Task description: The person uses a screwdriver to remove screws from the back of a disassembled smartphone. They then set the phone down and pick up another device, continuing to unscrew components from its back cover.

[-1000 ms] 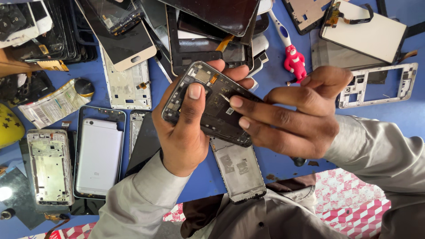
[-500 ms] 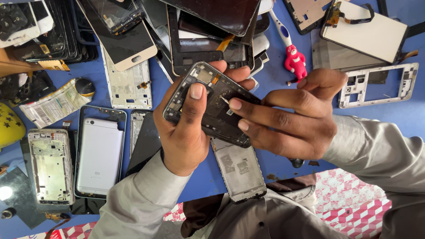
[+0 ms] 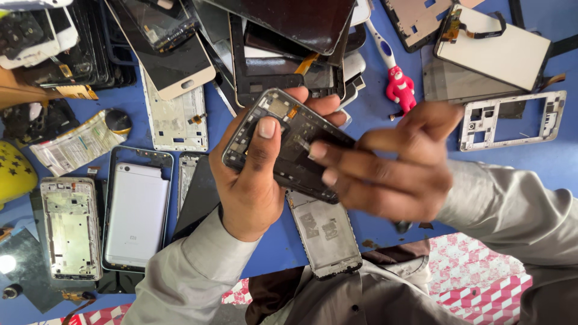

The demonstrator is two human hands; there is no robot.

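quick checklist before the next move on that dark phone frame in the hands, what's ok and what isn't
1. Left hand holds the dark phone frame firmly, thumb on its face and fingers behind: ok.
2. Frame lifted off the blue table, apart from the parts below: ok.
3. Right hand fingertips on the frame's inner face: cannot tell, the hand is blurred.
4. Tool or small part in the right hand: cannot tell, none shows.
5. Room to set the frame down: not ok, a grey frame lies right under it and stacked screens crowd the far side.
6. Red toothbrush out of the hands' way: ok.
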